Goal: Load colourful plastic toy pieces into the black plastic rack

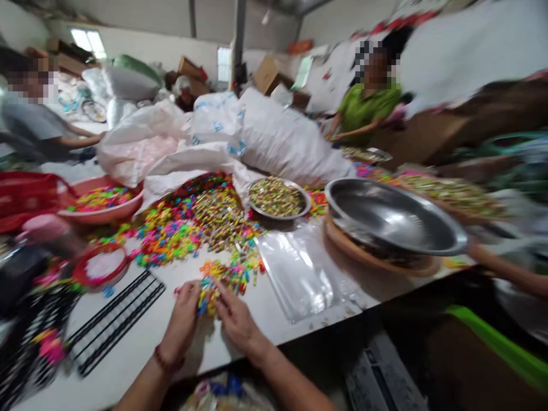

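Cupped around small plastic pieces (208, 305) on white table (141, 357), left hand (186, 314) and right hand (237, 325), fingers curled; too blurred to tell gripping from gathering. Just beyond, blocking the way: larger colourful mound (177, 237). Clear bags (295, 279) to right, black rack (115, 322) to left. Counted: one large steel basin (398, 217), one filled steel bowl (278, 217), one pink basin (107, 214), three co-workers, plus one forearm (505, 268) at right edge.
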The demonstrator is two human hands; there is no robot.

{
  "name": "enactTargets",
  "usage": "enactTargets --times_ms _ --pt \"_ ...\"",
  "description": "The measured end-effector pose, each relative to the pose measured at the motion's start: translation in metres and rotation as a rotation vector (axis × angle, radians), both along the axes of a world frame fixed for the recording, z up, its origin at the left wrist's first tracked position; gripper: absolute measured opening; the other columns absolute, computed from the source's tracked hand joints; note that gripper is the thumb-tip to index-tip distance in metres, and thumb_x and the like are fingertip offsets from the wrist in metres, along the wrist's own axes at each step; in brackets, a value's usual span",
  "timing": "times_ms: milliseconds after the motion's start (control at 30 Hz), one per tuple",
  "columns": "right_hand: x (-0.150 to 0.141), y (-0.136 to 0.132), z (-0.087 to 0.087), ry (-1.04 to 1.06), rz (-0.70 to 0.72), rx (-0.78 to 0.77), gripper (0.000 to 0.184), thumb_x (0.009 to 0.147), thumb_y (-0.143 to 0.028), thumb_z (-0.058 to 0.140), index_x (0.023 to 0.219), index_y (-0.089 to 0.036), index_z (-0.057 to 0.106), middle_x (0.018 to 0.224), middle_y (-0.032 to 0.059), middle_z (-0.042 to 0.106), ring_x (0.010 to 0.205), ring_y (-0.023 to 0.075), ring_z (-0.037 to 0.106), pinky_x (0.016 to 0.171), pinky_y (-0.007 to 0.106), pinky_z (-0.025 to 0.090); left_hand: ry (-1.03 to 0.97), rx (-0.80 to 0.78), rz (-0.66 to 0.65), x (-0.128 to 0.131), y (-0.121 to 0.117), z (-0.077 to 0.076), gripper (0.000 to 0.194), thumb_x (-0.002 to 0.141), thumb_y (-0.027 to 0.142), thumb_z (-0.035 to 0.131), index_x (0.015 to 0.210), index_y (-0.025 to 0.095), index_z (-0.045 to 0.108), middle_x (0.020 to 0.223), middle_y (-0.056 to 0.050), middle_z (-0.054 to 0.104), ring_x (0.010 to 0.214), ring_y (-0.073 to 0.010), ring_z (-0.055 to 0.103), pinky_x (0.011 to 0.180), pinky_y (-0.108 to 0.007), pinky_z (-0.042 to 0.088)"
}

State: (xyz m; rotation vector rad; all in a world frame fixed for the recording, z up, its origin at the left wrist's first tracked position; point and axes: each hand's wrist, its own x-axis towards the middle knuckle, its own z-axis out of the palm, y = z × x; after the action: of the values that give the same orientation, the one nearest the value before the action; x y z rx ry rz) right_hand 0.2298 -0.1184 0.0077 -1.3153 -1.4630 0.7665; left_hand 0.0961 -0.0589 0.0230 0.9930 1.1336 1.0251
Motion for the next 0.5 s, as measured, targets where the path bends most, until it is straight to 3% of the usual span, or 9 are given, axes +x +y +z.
enactTargets --times_ms 67,133,267,500 --pt "0.0 0.001 -0.002 0.052 -0.026 -0.05 0.044 0.093 -0.034 0.054 0.136 -0.024 0.054 0.109 0.0072 0.072 0.1 0.0219 0.069 0.091 0.036 0.054 -0.051 0.022 -0.033 0.003 0.0 0.001 0.052 0.073 0.064 0.07 0.096 0.017 0.065 0.092 -0.005 0.067 0.086 -0.0175 0.062 0.078 -0.029 0.051" --pt "0.0 0.004 -0.007 0.084 -0.06 -0.083 0.033 0.092 -0.038 0.057 0.121 -0.022 0.062 0.099 0.0063 0.073 0.09 0.0208 0.07 0.083 0.033 0.056 -0.078 0.008 -0.025 0.004 0.002 -0.002 0.05 0.075 0.063 0.069 0.093 0.017 0.062 0.086 -0.003 0.064 0.078 -0.0146 0.059 0.072 -0.027 0.048" --pt "0.0 0.005 -0.013 0.083 -0.069 -0.091 0.028 0.092 -0.043 0.058 0.105 -0.021 0.067 0.099 0.0074 0.073 0.092 0.0214 0.068 0.084 0.034 0.055 -0.108 -0.023 -0.02 0.004 -0.001 -0.007 0.049 0.078 0.066 0.065 0.09 0.019 0.054 0.076 0.003 0.055 0.065 -0.0108 0.05 0.062 -0.024 0.042" --pt "-0.001 0.005 -0.01 0.097 -0.065 -0.118 0.03 0.09 -0.046 0.061 0.103 -0.02 0.065 0.096 0.0073 0.073 0.088 0.0209 0.068 0.08 0.034 0.055 -0.003 0.087 -0.084 0.004 -0.007 -0.011 0.046 0.086 0.066 0.055 0.088 0.02 0.05 0.081 0.002 0.05 0.074 -0.013 0.046 0.07 -0.026 0.041"
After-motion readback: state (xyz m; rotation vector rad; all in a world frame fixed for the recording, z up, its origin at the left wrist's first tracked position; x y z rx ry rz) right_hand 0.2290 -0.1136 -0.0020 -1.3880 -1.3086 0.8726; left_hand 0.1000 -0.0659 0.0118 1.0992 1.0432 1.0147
